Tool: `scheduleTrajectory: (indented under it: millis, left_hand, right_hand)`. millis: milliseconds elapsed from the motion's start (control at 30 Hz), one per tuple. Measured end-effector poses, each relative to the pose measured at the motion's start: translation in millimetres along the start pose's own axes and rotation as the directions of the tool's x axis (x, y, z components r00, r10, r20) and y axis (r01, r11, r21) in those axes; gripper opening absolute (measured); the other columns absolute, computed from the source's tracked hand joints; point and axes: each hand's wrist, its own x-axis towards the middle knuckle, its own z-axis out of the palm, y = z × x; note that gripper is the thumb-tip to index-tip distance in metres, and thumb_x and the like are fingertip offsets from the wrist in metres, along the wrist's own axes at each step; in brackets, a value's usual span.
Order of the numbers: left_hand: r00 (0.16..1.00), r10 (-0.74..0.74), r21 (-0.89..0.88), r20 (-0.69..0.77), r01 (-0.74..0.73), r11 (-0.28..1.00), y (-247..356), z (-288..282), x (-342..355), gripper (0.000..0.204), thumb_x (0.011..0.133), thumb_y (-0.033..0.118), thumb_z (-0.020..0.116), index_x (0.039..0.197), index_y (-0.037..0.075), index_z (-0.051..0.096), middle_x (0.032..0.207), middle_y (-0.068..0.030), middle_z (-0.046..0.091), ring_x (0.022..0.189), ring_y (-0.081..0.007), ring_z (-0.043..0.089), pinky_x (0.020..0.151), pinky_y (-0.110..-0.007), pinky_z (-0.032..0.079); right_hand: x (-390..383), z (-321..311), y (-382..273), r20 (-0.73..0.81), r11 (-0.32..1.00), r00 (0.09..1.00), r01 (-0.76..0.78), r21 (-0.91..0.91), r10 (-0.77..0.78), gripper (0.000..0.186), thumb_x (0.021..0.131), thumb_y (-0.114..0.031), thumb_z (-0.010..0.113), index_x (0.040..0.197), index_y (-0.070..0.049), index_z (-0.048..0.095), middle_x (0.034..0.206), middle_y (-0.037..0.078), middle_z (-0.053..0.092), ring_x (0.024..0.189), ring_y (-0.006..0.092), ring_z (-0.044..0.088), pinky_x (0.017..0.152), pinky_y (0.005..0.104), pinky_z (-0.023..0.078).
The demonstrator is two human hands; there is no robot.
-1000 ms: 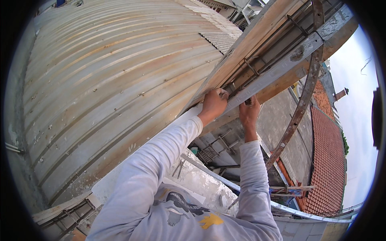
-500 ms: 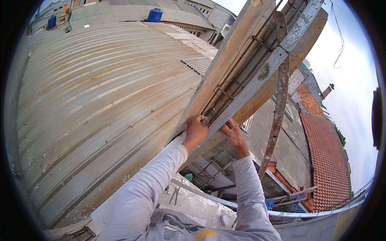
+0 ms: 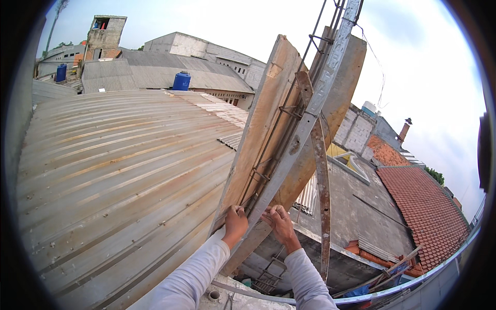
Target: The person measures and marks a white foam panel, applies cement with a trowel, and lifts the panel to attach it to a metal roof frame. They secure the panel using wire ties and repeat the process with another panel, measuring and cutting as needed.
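Rooftop, head view looking up and out over the town.

Both hands were raised onto one long built-up form: two weathered wooden planks set face to face with a rusty steel rebar cage (image 3: 279, 129) between them and a pale galvanised metal channel strip (image 3: 320, 93) running along the near edge. Left hand (image 3: 235, 223) was clamped, fingers wrapped over the lower edge of the nearer plank (image 3: 263, 119). Right hand (image 3: 280, 221) was also closed, fingers curled around the lower stretch of the channel strip, just beside the left, the two hands near but not touching.

The key relation: the form ran away from the grip toward 1 o'clock, long axis leaning steeply up and to the right, nearly all of its length above the hands and its top out against the sky. Both hands held its low end; the left sat on the plank side, the right on the strip side, neither clearly nearer the far end. The farther plank (image 3: 330, 124) showed behind the strip.

A rusty flat iron strap (image 3: 320, 175) hung down from the form toward 6 o'clock, passing the right hand at its 3 o'clock.

Count: planks two, channel strip one, strap one, hands two.

Around: grey corrugated sheet-metal roof (image 3: 113, 175) at 9 o'clock; blue plastic water tanks, two ( (image 3: 181, 81), (image 3: 61, 72)), at 11 o'clock; red clay-tile roof (image 3: 429, 206) at 3 o'clock.
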Motion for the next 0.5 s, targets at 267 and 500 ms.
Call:
scheduleTrajectory:
  millis: [267,500]
  left_hand:
    - [0.968,-0.232,-0.486,0.1,0.251,0.838,34.2,-27.2,-64.3,0.018,0.111,0.019,0.039,0.121,0.004,0.04,0.08,-0.0051,0.056,0.07,-0.0195,0.068,0.062,-0.031,0.055]
    - [0.955,-0.205,-0.604,0.213,0.294,0.741,28.0,-24.3,-99.3,0.029,0.111,0.025,0.039,0.128,0.001,0.042,0.081,-0.0035,0.052,0.091,-0.0217,0.067,0.079,-0.038,0.057]
  right_hand:
    - [38.8,-13.8,42.0,-0.215,0.973,0.975,-0.095,-0.209,0.049,0.017,0.107,-0.014,0.055,0.11,0.002,0.061,0.101,0.012,0.068,0.086,0.0212,0.071,0.082,0.0387,0.062]
    - [73.8,-23.1,55.6,-0.157,0.704,0.987,-0.096,-0.704,-0.023,0.02,0.101,-0.011,0.059,0.113,0.0,0.072,0.095,0.008,0.075,0.086,0.017,0.072,0.072,0.0325,0.057]
